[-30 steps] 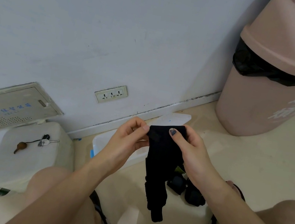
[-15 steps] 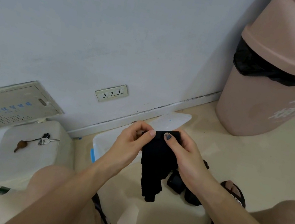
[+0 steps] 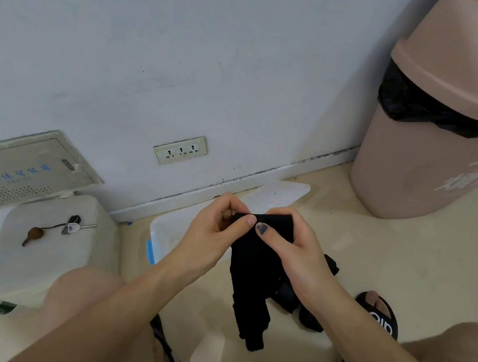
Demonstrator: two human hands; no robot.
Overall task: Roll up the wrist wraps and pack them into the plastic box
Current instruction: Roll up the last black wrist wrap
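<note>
A black wrist wrap (image 3: 251, 282) hangs in the air above the floor, its top end pinched between both hands. My left hand (image 3: 212, 233) pinches the top left corner with thumb and fingers. My right hand (image 3: 292, 251) grips the top right, thumb on the front of the fabric. The loose tail hangs down between my knees. Behind my hands, the clear plastic box (image 3: 163, 231) sits on the floor by the wall, mostly hidden. Its clear lid (image 3: 280, 194) lies beyond it. More black wraps (image 3: 301, 306) lie on the floor under my right wrist.
A pink swing-lid bin (image 3: 452, 122) with a black liner stands at the right. A white stool (image 3: 41, 245) with keys (image 3: 70, 226) on it sits at the left. A wall socket (image 3: 181, 150) and a panel (image 3: 16, 167) are on the wall. My sandalled feet flank the wraps.
My hands have drawn closer together at the wrap's top end. The hanging tail is shorter than a second ago, and the hands sit slightly lower.
</note>
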